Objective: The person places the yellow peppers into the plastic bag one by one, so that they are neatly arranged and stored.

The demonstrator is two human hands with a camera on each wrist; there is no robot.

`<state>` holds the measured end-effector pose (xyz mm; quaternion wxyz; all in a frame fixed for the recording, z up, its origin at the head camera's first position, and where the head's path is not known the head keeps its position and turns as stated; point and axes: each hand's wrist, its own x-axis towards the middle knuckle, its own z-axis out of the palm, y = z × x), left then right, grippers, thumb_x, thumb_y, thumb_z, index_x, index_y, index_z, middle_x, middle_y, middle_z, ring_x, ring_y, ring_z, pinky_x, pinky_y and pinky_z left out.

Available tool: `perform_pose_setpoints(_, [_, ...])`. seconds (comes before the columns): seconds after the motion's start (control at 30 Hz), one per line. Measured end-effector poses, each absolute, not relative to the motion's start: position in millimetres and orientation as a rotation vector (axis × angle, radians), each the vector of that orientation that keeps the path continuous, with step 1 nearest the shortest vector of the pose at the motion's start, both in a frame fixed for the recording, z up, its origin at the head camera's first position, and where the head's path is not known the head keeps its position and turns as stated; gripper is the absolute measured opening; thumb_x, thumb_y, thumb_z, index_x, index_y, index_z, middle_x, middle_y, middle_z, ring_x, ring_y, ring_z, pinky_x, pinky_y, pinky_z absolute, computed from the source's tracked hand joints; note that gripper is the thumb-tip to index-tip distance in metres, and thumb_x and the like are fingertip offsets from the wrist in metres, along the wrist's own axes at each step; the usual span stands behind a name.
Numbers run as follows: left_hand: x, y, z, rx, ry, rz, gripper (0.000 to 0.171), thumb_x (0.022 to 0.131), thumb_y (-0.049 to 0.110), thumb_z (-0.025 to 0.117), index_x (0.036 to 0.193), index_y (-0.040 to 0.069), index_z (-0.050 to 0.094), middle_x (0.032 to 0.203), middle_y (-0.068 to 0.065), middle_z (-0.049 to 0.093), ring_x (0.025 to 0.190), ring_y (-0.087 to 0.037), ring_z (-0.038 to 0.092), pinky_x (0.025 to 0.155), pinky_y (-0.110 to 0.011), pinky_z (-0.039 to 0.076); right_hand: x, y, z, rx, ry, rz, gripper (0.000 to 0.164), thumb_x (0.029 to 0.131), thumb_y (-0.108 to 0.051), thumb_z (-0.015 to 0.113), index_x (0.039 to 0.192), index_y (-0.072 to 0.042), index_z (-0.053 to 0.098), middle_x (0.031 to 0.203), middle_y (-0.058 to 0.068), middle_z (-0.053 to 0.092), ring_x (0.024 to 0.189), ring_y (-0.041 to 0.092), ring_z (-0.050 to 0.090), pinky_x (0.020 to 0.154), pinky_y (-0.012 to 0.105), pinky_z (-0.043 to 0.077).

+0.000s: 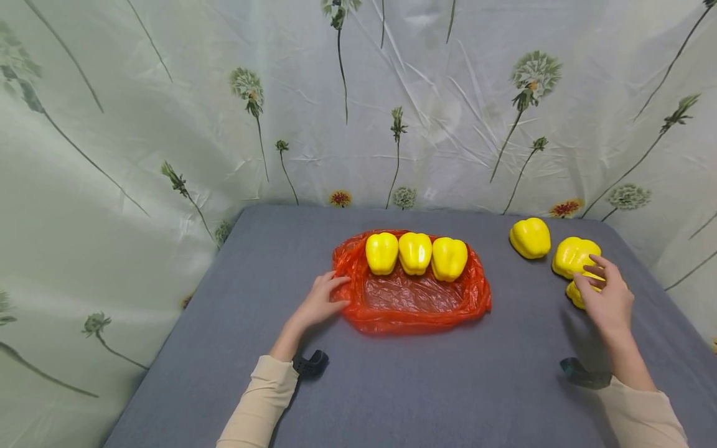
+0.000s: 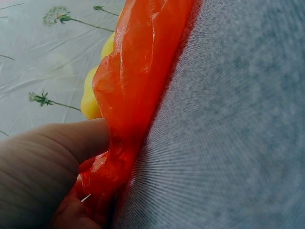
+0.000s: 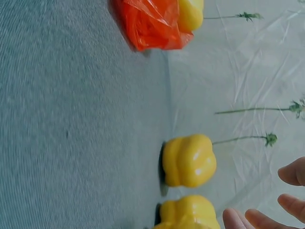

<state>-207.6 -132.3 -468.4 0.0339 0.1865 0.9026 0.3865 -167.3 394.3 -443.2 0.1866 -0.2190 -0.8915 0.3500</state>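
Observation:
A red plastic bag [image 1: 414, 322] lies on the table with its mouth spread wide and its rim rolled. Three yellow bell peppers [image 1: 415, 254] stand in a row along its far side. My left hand [image 1: 319, 303] holds the bag's left edge, the thumb [image 2: 90, 136] against the red plastic and the other fingers partly hidden by it. To the right, my right hand [image 1: 609, 302] hovers with fingers parted over the nearest loose yellow pepper [image 1: 575, 294], which it partly covers. Behind that lie another yellow pepper [image 1: 574, 256] and, farther left, a third one [image 1: 529, 238].
A grey cloth covers the table [image 1: 426, 392]. Pale curtains [image 1: 358, 124] printed with dandelions hang behind and at both sides of it. Each wrist carries a dark band, the left band [image 1: 311, 364] close above the cloth.

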Motion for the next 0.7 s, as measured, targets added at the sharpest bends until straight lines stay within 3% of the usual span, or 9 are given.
perform_pose_setpoints(0.1, [-207,-132,-468,0.567,2.771,1.191,0.050,0.083,0.016,0.067,0.130,0.006,0.054,0.144,-0.020,0.038,0.131,-0.037,0.032,0.107,-0.055,0.032,-178,427,-471,-0.645,-2.464,0.963,0.057,0.089,-0.047,0.051,0.142,-0.039,0.031,0.135,0.007,0.053,0.079,-0.024,0.036,0.057,-0.002,0.035])
perform_pose_setpoints(0.13, [-207,-133,-468,0.565,2.770,1.191,0.050,0.083,0.016,0.067,0.130,0.006,0.054,0.144,-0.020,0.038,0.131,-0.038,0.032,0.107,-0.056,0.032,-175,427,-468,-0.650,-2.457,0.987,0.057,0.089,-0.045,0.051,0.142,-0.039,0.031,0.138,0.009,0.051,0.084,-0.020,0.045,0.063,0.000,0.041])
perform_pose_setpoints(0.23, [-207,-132,-468,0.555,2.767,1.190,0.050,0.083,0.017,0.067,0.130,0.006,0.054,0.145,-0.021,0.037,0.133,-0.038,0.031,0.108,-0.056,0.031,-160,411,-445,-0.678,-2.409,1.052,0.056,0.091,-0.037,0.052,0.143,-0.031,0.034,0.133,0.001,0.055,0.082,-0.021,0.045,0.061,0.000,0.042])
perform_pose_setpoints(0.33, [-207,-132,-467,0.546,2.767,1.187,0.050,0.083,0.017,0.067,0.130,0.007,0.054,0.145,-0.022,0.036,0.133,-0.039,0.030,0.108,-0.057,0.031,-144,387,-417,-0.696,-2.366,1.128,0.055,0.092,-0.028,0.052,0.144,-0.022,0.035,0.136,0.007,0.053,0.079,-0.021,0.045,0.060,-0.001,0.042])
perform_pose_setpoints(0.37, [-207,-132,-467,0.546,2.767,1.189,0.050,0.083,0.017,0.067,0.130,0.006,0.054,0.145,-0.022,0.036,0.133,-0.039,0.030,0.108,-0.057,0.031,-141,385,-414,-0.689,-2.340,1.144,0.054,0.092,-0.027,0.051,0.143,-0.022,0.036,0.131,0.001,0.056,0.074,-0.026,0.036,0.055,-0.004,0.035])
perform_pose_setpoints(0.43, [-207,-132,-467,0.546,2.765,1.190,0.050,0.083,0.017,0.067,0.130,0.007,0.054,0.146,-0.022,0.036,0.133,-0.039,0.030,0.108,-0.057,0.030,-137,380,-406,-0.705,-2.326,1.159,0.054,0.092,-0.025,0.050,0.143,-0.020,0.036,0.139,0.014,0.051,0.072,-0.026,0.036,0.055,-0.004,0.035])
perform_pose_setpoints(0.47, [-207,-132,-467,0.547,2.764,1.191,0.050,0.083,0.016,0.067,0.130,0.006,0.054,0.145,-0.022,0.036,0.133,-0.039,0.030,0.108,-0.057,0.030,-136,380,-405,-0.703,-2.311,1.160,0.053,0.092,-0.024,0.050,0.143,-0.020,0.037,0.139,0.014,0.051,0.071,-0.026,0.036,0.055,-0.004,0.034])
perform_pose_setpoints(0.53, [-207,-132,-467,0.551,2.764,1.191,0.050,0.083,0.016,0.067,0.130,0.006,0.054,0.145,-0.022,0.036,0.133,-0.039,0.030,0.108,-0.057,0.031,-134,383,-407,-0.706,-2.273,1.150,0.052,0.091,-0.024,0.051,0.142,-0.022,0.039,0.129,-0.002,0.057,0.071,-0.027,0.036,0.056,-0.005,0.034])
perform_pose_setpoints(0.7, [-206,-132,-467,0.558,2.767,1.189,0.050,0.083,0.016,0.067,0.130,0.006,0.054,0.145,-0.021,0.037,0.133,-0.039,0.031,0.108,-0.057,0.031,-131,385,-410,-0.837,-2.258,1.078,0.051,0.091,-0.028,0.047,0.142,-0.028,0.038,0.136,-0.004,0.053,0.100,-0.015,0.052,0.087,0.006,0.043])
